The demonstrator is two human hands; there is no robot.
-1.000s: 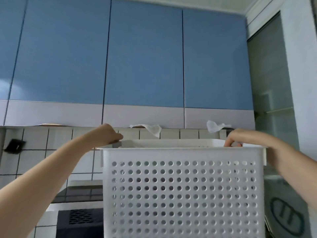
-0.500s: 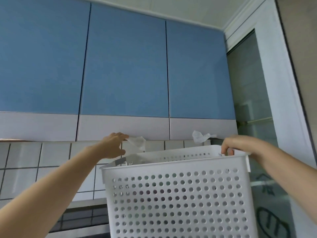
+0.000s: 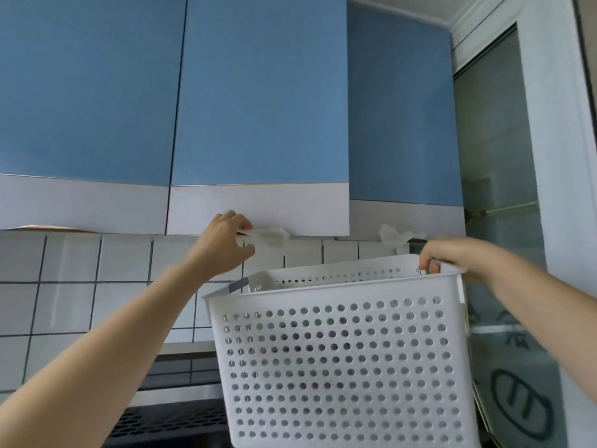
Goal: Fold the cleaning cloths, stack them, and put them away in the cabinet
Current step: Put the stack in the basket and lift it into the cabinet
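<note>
Nearest the viewer, one white plastic basket [image 3: 342, 360] with rows of round holes is held up at chest height, tilted slightly down to the left. The right hand [image 3: 452, 257] grasps its far right rim, fingers curled over the edge. Whether cleaning cloths lie inside cannot be seen from this angle.

Beyond the basket, the left hand [image 3: 226, 244] reaches up to the bottom edge of the middle cabinet door [image 3: 258, 124], fingers hooked on its lower edge, beside a crumpled white tab [image 3: 269, 236] that hangs there. This door stands slightly ajar. A second white tab [image 3: 395, 236] hangs under the right cabinet door [image 3: 400, 108].

Three blue upper cabinet doors with pale lower bands are visible, the left cabinet door [image 3: 87, 92] among them. White wall tiles [image 3: 64, 286] lie below. At far right, a glass door [image 3: 504, 221] carries dark printed characters, too blurred to read.
</note>
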